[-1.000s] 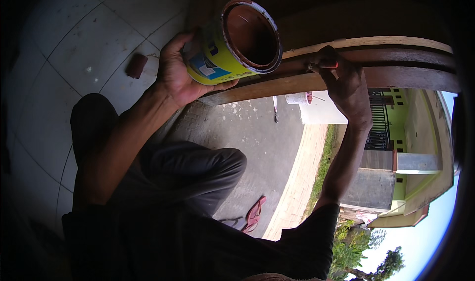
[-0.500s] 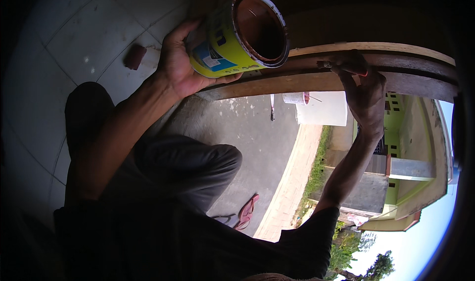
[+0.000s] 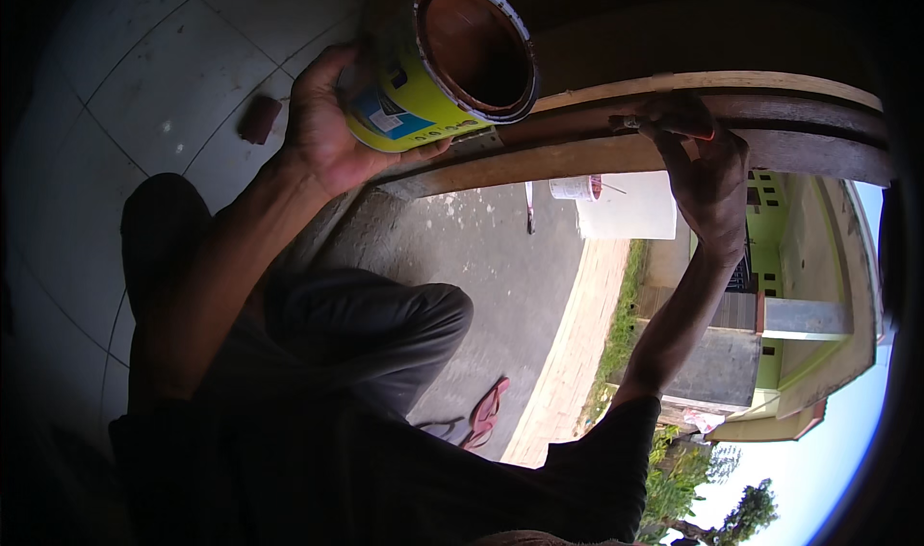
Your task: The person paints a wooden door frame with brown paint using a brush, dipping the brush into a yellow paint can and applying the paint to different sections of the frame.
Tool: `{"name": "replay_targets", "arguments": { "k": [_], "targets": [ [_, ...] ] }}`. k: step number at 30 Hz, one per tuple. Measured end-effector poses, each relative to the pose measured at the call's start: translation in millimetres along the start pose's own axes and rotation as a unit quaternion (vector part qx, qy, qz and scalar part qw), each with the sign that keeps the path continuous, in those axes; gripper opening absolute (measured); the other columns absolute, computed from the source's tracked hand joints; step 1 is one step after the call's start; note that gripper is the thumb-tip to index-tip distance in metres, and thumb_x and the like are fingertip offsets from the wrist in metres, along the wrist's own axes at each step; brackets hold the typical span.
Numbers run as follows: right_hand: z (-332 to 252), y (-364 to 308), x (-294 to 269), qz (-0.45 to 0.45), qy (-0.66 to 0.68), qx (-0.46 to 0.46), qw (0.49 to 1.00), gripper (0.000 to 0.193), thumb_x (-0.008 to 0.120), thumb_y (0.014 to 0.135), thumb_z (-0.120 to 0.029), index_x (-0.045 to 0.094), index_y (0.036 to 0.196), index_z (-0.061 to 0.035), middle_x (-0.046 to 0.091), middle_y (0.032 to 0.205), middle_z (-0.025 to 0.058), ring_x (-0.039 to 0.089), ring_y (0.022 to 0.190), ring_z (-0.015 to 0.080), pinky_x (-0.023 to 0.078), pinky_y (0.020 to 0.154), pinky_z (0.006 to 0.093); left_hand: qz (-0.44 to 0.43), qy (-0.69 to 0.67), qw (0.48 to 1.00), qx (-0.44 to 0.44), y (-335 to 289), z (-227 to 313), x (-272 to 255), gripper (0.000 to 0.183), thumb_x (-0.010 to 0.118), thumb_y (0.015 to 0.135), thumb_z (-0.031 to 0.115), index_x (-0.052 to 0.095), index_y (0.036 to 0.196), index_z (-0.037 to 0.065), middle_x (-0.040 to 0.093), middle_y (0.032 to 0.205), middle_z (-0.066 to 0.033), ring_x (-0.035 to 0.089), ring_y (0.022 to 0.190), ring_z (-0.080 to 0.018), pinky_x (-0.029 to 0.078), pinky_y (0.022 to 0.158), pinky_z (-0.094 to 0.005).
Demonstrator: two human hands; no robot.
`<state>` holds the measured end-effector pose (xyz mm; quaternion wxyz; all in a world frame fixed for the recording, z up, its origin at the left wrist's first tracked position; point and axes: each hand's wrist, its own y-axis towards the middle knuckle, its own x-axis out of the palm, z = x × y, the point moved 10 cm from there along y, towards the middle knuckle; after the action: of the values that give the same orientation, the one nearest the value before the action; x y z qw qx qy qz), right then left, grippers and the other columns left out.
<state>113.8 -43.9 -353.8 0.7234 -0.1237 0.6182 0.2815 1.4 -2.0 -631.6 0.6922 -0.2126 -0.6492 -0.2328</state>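
Note:
My left hand (image 3: 325, 132) is wrapped round a yellow and blue paint can (image 3: 423, 94). The can is tilted, its mouth toward me, and brown paint coats the inside. Farther right, my right hand (image 3: 707, 171) grips a small paintbrush (image 3: 630, 123) in closed fingers; most of the handle is hidden by the hand. The brush's dark bristles are at the brown face of a wooden frame (image 3: 568, 127), whose upper and lower edges are paler bare wood. Whether the bristles press on the wood is hard to tell.
A metal hinge (image 3: 478, 142) sits on the frame beside the can. On the tiles to the left lies a reddish-brown block (image 3: 260, 120). Beyond the frame are a white tub (image 3: 576, 188), another brush (image 3: 530, 207), a white sheet (image 3: 630, 206) and a pink flip-flop (image 3: 486, 411).
My left hand and the paint can have shifted a little to the left, uncovering more of the hinge. The brush in my right hand has moved slightly left along the frame.

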Motion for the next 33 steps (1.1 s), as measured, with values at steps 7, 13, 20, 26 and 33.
{"name": "replay_targets", "arguments": {
  "k": [7, 13, 20, 26, 33],
  "targets": [
    [28.8, -9.2, 56.6, -0.085, 0.06, 0.04, 0.994, 0.006, 0.071, 0.094, -0.002, 0.067, 0.098, -0.0008, 0.077, 0.096, 0.0087, 0.073, 0.076, 0.0202, 0.055, 0.068, 0.0331, -0.029, -0.018, 0.999, -0.012, -1.6, -0.2, 1.9, 0.079, 0.053, 0.092, 0.063, 0.045, 0.15, 0.011, 0.05, 0.149, -0.0205, 0.05, 0.135, -0.04, 0.043, 0.107, -0.0648],
    [28.4, -10.5, -21.8, -0.048, -0.142, 0.054, 0.987, 0.01, 0.068, 0.098, -0.01, 0.066, 0.105, -0.0038, 0.073, 0.086, 0.0144, 0.072, 0.072, 0.0321, 0.054, 0.065, 0.0395, -0.02, -0.009, 1.0, -0.003, -1.1, 1.7, -2.0, 0.083, 0.058, 0.09, 0.063, 0.042, 0.153, 0.011, 0.045, 0.152, -0.0198, 0.047, 0.137, -0.0405, 0.043, 0.107, -0.0655],
    [41.4, 12.4, -110.9, -0.006, -0.225, 0.074, 0.971, 0.014, 0.067, 0.097, -0.012, 0.069, 0.108, -0.0043, 0.075, 0.098, 0.0195, 0.075, 0.09, 0.0346, 0.058, 0.08, 0.0416, -0.031, -0.026, 0.999, -0.023, -2.7, 3.1, -6.5, 0.084, 0.058, 0.091, 0.063, 0.038, 0.154, 0.011, 0.042, 0.154, -0.0219, 0.046, 0.138, -0.0427, 0.045, 0.108, -0.0656],
    [55.4, 13.4, -177.7, 0.055, -0.368, 0.003, 0.928, 0.026, 0.075, 0.095, -0.019, 0.072, 0.117, -0.0037, 0.078, 0.105, 0.0163, 0.077, 0.089, 0.0252, 0.06, 0.08, 0.0343, -0.063, -0.068, 0.994, -0.056, -2.8, -4.9, -3.5, 0.078, 0.055, 0.091, 0.058, 0.039, 0.155, 0.015, 0.043, 0.153, -0.0191, 0.048, 0.136, -0.0409, 0.048, 0.102, -0.0633],
    [-34.1, -13.1, -198.1, 0.324, -0.141, -0.092, 0.931, 0.014, 0.074, 0.087, 0.004, 0.063, 0.093, -0.0014, 0.071, 0.081, 0.01, 0.073, 0.072, 0.0214, 0.055, 0.063, 0.0324, -0.084, -0.083, 0.988, -0.103, -8.3, -24.0, 9.4, 0.084, 0.06, 0.087, 0.06, 0.043, 0.153, 0.011, 0.05, 0.144, -0.0237, 0.051, 0.13, -0.0412, 0.05, 0.102, -0.0556]
  ]
}}
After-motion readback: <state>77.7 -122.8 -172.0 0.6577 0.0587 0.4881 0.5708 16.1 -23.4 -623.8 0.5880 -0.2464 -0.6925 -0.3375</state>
